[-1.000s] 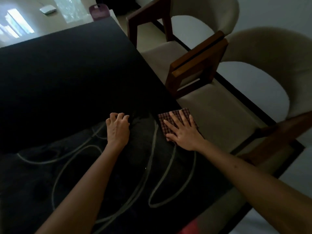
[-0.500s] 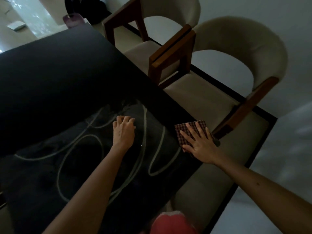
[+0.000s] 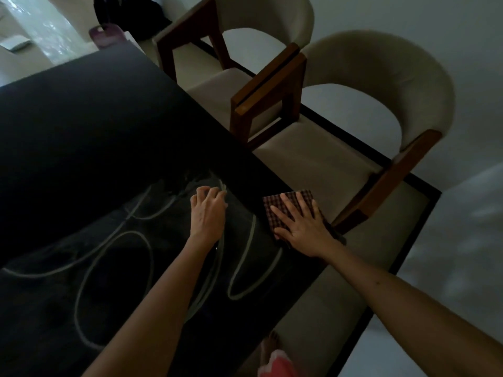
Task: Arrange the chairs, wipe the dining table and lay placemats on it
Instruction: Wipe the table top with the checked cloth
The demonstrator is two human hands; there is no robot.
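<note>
The dark dining table (image 3: 81, 137) fills the left of the view. A dark placemat with pale looping lines (image 3: 114, 268) lies on its near part. My left hand (image 3: 207, 213) rests on the mat with fingers curled, holding nothing I can see. My right hand (image 3: 302, 227) lies flat, fingers spread, pressing a folded checked cloth (image 3: 275, 206) at the table's right edge. Two beige chairs with wooden arms stand along that edge: the nearer chair (image 3: 381, 85) beside my right hand, the farther chair (image 3: 261, 20) behind it.
A beige rug with a dark border (image 3: 386, 254) lies under the chairs and table. A purple container (image 3: 106, 35) stands past the table's far corner. A small white object (image 3: 15, 42) lies on the pale floor at far left. My foot (image 3: 269, 346) shows below the table edge.
The right hand and the cloth have slid along the table's right edge towards the near corner. The left hand stayed on the mat. The view turned, so the chairs shifted left.
</note>
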